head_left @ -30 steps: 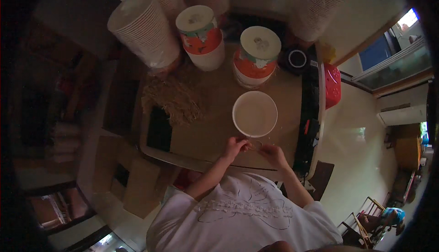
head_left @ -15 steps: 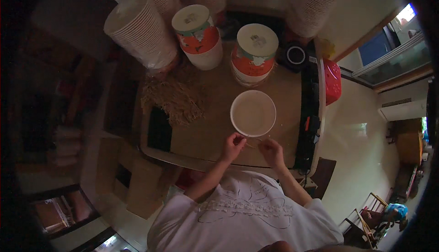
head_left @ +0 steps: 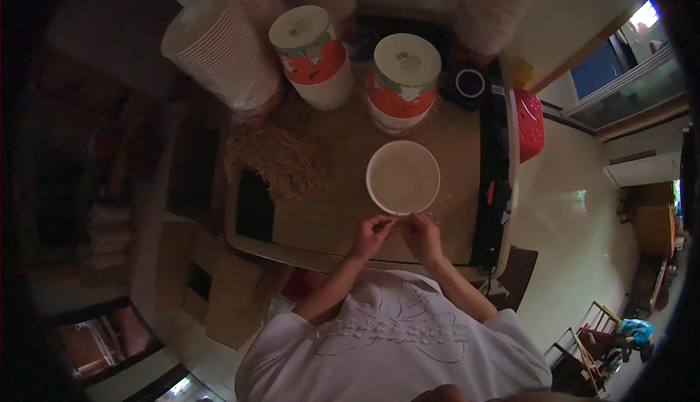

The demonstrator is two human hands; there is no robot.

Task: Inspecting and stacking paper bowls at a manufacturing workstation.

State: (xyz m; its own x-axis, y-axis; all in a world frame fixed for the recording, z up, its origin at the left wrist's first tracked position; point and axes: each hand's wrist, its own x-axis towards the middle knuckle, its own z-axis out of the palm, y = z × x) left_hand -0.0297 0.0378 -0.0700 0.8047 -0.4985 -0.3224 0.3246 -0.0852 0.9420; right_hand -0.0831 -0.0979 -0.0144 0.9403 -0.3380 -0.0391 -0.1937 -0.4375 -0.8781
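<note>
A white round paper tub point(head_left: 403, 178) stands with its mouth up on the brown board in front of me. Right at its near rim, my left hand point(head_left: 372, 237) and my right hand point(head_left: 421, 241) meet, almost touching. Thumb and forefinger are pinched together on each hand. Between the fingertips is a thin pale strand, mostly hidden by the fingers. To the left on the board lies a loose heap of tan strands point(head_left: 281, 155).
Behind the tub stand two upturned orange, green and white tubs point(head_left: 403, 88) point(head_left: 312, 59). Tall wrapped stacks of white tubs point(head_left: 219, 55) point(head_left: 496, 12) rise at the back. A black round device point(head_left: 469, 87) sits back right; a red basket point(head_left: 529, 126) is beyond the table's right edge.
My right hand has moved left and slightly up, closing the gap to my left hand. The tan strand that showed between them is now mostly covered. The tub stays in place.
</note>
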